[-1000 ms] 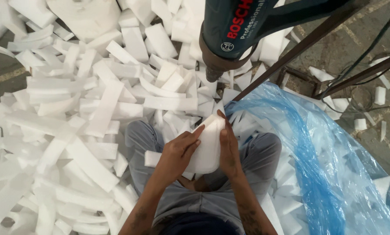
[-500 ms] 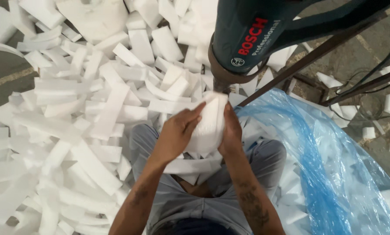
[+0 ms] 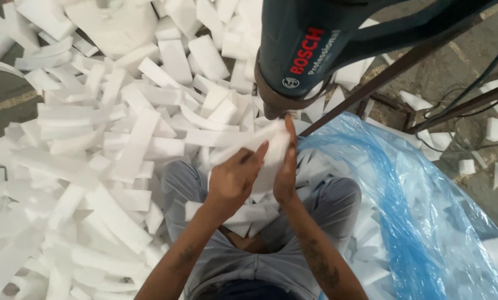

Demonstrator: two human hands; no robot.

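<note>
Head view: both hands meet at the centre of the frame, holding a white foam piece (image 3: 263, 147) up just under the nose of a dark teal power tool (image 3: 307, 53) that hangs in from 12 o'clock. The left hand (image 3: 235, 180) wraps the piece from the 9 o'clock side, fingers curled and pressed on it; the right hand (image 3: 287, 166) clamps it from 3 o'clock, fingers straight and close together, tips just beside the tool's rusty collar. Little open room lies between foam and collar.

From 8 to 12 o'clock a heap of white foam strips (image 3: 110, 144) covers the floor, crowding up to the grey-trousered knees (image 3: 177, 183); bare grey floor (image 3: 4, 94) shows only at the 9 o'clock edge. At 4 o'clock a blue plastic sheet (image 3: 404, 222) with foam scraps fills the side. Rusty metal bars (image 3: 393, 69) slant from 2 o'clock toward the tool.

The tool's top is cut off by the frame, its working tip hidden behind foam and fingers. The palms cannot be seen.
</note>
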